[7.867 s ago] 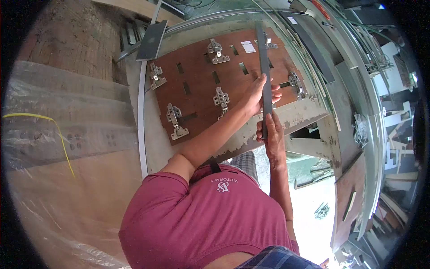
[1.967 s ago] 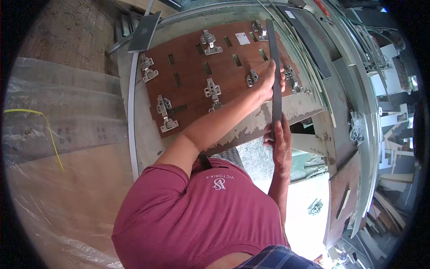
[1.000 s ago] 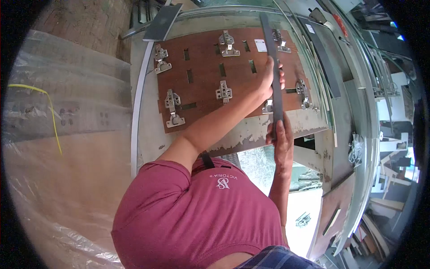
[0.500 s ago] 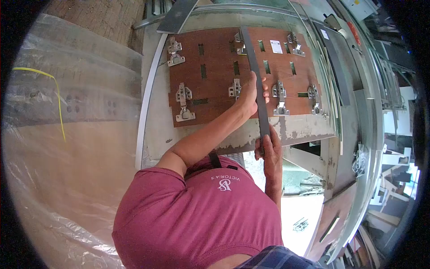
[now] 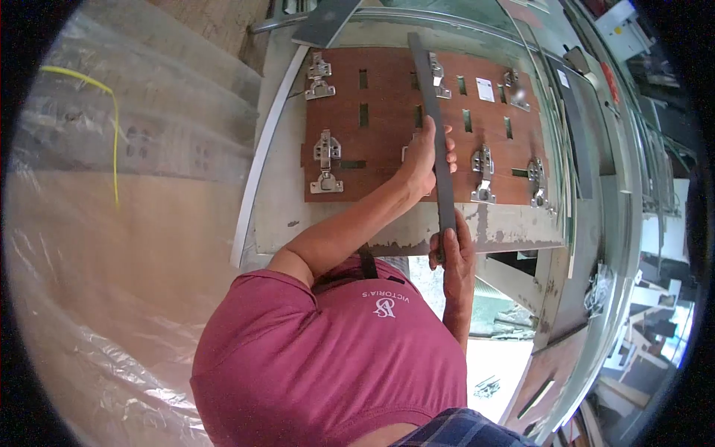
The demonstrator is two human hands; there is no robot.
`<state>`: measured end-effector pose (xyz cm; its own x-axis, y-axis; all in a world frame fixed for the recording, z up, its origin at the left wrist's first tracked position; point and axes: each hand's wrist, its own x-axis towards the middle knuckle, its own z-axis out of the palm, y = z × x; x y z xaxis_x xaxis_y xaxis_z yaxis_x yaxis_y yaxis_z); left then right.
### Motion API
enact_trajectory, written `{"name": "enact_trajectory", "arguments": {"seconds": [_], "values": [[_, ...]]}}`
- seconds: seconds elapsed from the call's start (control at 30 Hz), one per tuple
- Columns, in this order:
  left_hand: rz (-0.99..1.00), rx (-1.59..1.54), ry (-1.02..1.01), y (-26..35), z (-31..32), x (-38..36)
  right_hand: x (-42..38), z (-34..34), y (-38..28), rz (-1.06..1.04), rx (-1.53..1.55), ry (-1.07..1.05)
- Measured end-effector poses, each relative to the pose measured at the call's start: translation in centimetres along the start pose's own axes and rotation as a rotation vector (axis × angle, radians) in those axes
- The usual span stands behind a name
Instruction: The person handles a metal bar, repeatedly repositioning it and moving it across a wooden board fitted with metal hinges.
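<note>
A long dark grey strip (image 5: 430, 86) slants over the table in front of me. Around its middle my left hand (image 5: 426, 158) is closed, thumb along the near side and fingertips showing on the far side. My right hand (image 5: 456, 249) grips its lower end, close to my chest. Beneath the strip lies a reddish-brown board (image 5: 387, 141) with slots cut through it. Metal cabinet hinges rest on the board, among them one hinge (image 5: 326, 160) at the left and another (image 5: 483, 173) right of the strip. My left hand partly hides one hinge.
The worn table (image 5: 290, 227) carries a white strip (image 5: 264, 164) along its left side and a grey panel (image 5: 325, 22) at the back. Thin long strips (image 5: 566, 179) line the right. Clear plastic sheeting (image 5: 171, 261) with a yellow cord (image 5: 115, 141) covers the left.
The view has turned slightly, so the board and table sit further right. Both hands keep hold of the dark grey strip, with little change in their grip.
</note>
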<state>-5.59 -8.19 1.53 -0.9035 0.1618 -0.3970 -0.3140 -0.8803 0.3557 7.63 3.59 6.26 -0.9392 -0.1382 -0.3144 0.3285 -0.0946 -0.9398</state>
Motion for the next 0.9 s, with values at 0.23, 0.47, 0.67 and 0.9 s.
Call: {"name": "enact_trajectory", "arguments": {"seconds": [0.23, 0.47, 0.67, 0.9], "values": [[0.206, -0.052, 0.073, 4.9, -3.8, -3.3, 1.3, 2.6, -0.1, 0.07, -0.057, -0.24], [0.269, -0.078, 0.145, 7.0, -6.0, -4.6, 2.1, 4.3, 0.2, 0.09, -0.121, -0.351], [0.238, -0.082, 0.18, 7.3, -6.2, -4.7, 2.1, 4.8, 0.2, 0.102, -0.12, -0.355], [0.257, -0.079, 0.166, 6.9, -6.7, -4.7, 1.9, 4.8, 0.2, 0.12, -0.109, -0.342]]}}
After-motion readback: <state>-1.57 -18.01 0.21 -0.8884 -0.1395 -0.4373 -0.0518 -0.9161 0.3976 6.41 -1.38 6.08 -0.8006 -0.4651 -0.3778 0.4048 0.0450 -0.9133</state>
